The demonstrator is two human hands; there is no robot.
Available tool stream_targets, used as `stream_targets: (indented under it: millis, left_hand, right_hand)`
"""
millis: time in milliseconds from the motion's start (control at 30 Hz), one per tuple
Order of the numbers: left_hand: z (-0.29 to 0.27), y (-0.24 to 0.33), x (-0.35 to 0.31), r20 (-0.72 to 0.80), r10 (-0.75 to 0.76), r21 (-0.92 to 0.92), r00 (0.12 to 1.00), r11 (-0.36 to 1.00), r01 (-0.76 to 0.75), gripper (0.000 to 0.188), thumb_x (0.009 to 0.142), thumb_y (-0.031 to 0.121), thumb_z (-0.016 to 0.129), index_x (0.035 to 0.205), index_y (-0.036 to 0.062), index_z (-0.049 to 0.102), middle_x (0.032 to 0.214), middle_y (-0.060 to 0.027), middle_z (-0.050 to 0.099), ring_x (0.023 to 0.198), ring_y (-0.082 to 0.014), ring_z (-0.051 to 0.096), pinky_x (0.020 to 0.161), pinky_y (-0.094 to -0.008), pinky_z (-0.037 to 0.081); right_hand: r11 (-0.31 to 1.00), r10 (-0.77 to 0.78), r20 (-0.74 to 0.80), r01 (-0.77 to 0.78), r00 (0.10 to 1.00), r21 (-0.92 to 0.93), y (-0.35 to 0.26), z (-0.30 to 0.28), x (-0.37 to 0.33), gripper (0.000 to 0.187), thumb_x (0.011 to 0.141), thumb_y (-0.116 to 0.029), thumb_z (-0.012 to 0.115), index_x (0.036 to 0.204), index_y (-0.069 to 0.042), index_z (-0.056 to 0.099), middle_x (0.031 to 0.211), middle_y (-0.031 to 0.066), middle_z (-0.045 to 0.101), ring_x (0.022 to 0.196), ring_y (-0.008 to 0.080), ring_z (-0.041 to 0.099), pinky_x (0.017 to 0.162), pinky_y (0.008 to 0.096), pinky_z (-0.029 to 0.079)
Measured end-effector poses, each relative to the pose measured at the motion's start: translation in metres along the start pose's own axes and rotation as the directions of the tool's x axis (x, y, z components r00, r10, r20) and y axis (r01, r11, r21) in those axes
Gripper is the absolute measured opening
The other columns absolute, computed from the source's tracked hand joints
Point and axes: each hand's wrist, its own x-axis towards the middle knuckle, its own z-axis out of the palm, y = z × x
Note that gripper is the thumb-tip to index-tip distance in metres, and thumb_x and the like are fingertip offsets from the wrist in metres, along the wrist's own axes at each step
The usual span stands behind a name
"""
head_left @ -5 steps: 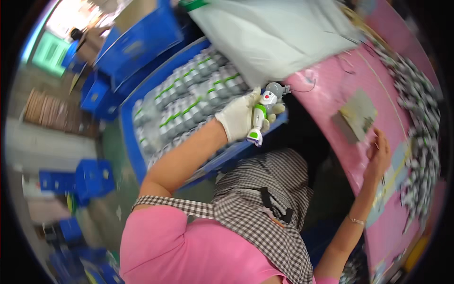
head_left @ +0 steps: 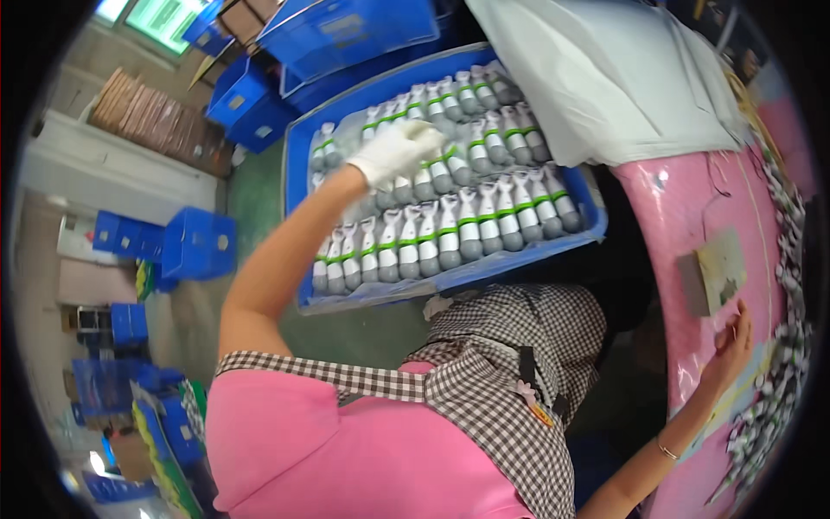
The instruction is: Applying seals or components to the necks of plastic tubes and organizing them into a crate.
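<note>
My left hand (head_left: 399, 154), in a white glove, reaches over a blue crate (head_left: 450, 290) lined with clear plastic. Its fingers curl downward above the rows; whatever they grip is hidden beneath the glove. Rows of toy pieces (head_left: 468, 232), white with a green band and a rounded grey end, fill the crate. On the pink-covered table (head_left: 666, 203) at the right lies my right hand (head_left: 731, 353), bare, its fingers stretched out and slightly bent. A small yellowish-grey block (head_left: 719, 270) sits just beyond those fingertips.
Small grey-white parts (head_left: 782, 346) heap along the table's right side. A white sheet (head_left: 605, 78) drapes over its far end. More blue crates (head_left: 346, 35) stand behind the full one, others (head_left: 199, 242) at left. Flattened cardboard (head_left: 156, 117) leans at far left.
My left hand has moved left and farther over the crate; the toy piece it held no longer shows clearly. The view has turned, bringing more of the crate into sight. My right hand stays by the block.
</note>
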Motion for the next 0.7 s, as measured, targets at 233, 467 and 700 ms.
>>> stream_targets:
  millis: [233, 467, 700]
  left_hand:
    - [-0.081, -0.098, -0.07, 0.256, -0.403, 0.89, 0.879, 0.452, -0.052, 0.028, 0.075, 0.021, 0.065, 0.101, 0.0093, 0.067, 0.092, -0.0108, 0.069, 0.088, -0.029, 0.066, 0.081, -0.0391, 0.05]
    - [-0.049, -0.183, -0.044, 0.443, 0.462, 0.758, 0.769, 0.264, -0.596, 0.027, 0.074, 0.009, 0.057, 0.1, 0.0163, 0.059, 0.105, -0.0057, 0.06, 0.112, -0.0235, 0.054, 0.1, -0.0413, 0.034]
    - [-0.017, -0.263, -0.066, 0.11, 0.292, 0.65, 0.95, 0.702, -0.29, 0.041, 0.085, 0.005, 0.046, 0.125, -0.0023, 0.052, 0.131, -0.0245, 0.049, 0.121, -0.0397, 0.045, 0.104, -0.0466, 0.033]
  right_hand:
    - [0.996, 0.018, 0.074, -0.024, 0.997, 0.088, -0.003, 0.02, 0.02, 0.028, 0.096, -0.02, 0.055, 0.115, -0.001, 0.062, 0.076, -0.004, 0.052, 0.052, 0.0021, 0.032, 0.047, 0.0187, 0.022]
    - [0.994, 0.01, -0.046, -0.005, 0.999, 0.11, -0.012, -0.043, 0.021, 0.03, 0.095, -0.019, 0.056, 0.118, 0.0, 0.06, 0.076, -0.0042, 0.054, 0.054, 0.0021, 0.033, 0.046, 0.0182, 0.024]
    - [0.97, -0.101, -0.297, 0.028, 0.949, -0.241, -0.006, -0.075, -0.01, 0.024, 0.093, -0.028, 0.056, 0.098, -0.008, 0.068, 0.068, -0.0096, 0.04, 0.055, 0.0025, 0.031, 0.046, 0.022, 0.023]
